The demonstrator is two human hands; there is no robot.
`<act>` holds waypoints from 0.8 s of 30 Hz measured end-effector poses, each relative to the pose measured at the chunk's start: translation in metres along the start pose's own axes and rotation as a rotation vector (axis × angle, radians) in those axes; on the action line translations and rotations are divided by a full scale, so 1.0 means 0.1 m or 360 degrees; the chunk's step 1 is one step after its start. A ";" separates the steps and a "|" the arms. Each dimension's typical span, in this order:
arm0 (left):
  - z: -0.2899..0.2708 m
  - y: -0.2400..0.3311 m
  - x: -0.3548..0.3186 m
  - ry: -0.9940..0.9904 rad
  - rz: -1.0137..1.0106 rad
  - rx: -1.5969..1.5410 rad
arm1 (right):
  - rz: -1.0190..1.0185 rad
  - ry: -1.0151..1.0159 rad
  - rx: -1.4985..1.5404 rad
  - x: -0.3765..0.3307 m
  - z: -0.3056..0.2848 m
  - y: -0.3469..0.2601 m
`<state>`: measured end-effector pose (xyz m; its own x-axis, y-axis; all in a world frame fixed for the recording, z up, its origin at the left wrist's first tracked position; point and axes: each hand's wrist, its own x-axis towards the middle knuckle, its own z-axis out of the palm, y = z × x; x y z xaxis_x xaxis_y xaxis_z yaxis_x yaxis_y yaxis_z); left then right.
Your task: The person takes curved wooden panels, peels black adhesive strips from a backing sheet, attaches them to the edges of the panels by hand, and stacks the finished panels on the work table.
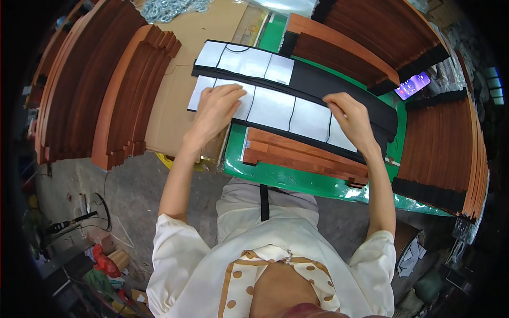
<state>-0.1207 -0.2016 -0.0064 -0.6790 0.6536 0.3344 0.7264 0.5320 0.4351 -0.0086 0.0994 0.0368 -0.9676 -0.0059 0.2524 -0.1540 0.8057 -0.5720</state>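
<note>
In front of me lies a black strip (314, 139) covered with a row of white glossy pieces (270, 108), dark lines between them. My left hand (218, 103) is over its left part, fingers curled and pressed together. Farther right, my right hand (348, 115) is pinched, its fingertips at the strip's far edge. Whatever either hand grips is too small or hidden to make out. Just behind lies a second black strip (328, 85), its left part also under white pieces (244, 62). A red-brown wooden piece (297, 148) sits on the near side.
Beneath everything is a green tabletop (297, 179), with brown cardboard (172, 114) at its left. Stacks of brown boards stand at left (85, 79) and right (432, 143), more boards (344, 50) at the back. A lit phone (412, 86) rests at right. Metal chain (172, 8) lies far left.
</note>
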 end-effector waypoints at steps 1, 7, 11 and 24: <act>0.08 -0.03 0.10 -0.0064 0.0054 -0.0006 | -0.0041 -0.0110 -0.0053 0.12 0.08 0.05; 0.55 -0.06 0.74 -0.0340 0.0255 0.0117 | -0.0069 -0.0389 -0.0450 0.60 0.47 0.46; 0.83 -0.17 0.91 -0.0364 0.0369 0.0277 | -0.0301 -0.0688 -0.0501 0.84 0.62 0.53; 0.76 -0.02 0.98 -0.0710 0.0027 0.0167 | -0.0549 -0.1235 -0.0794 1.29 0.69 0.49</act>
<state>-0.1801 -0.0980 -0.0378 -0.5714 0.8183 -0.0620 0.7595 0.5559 0.3378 -0.1548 0.0967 -0.0126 -0.7757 -0.5309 -0.3412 -0.5231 0.8433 -0.1230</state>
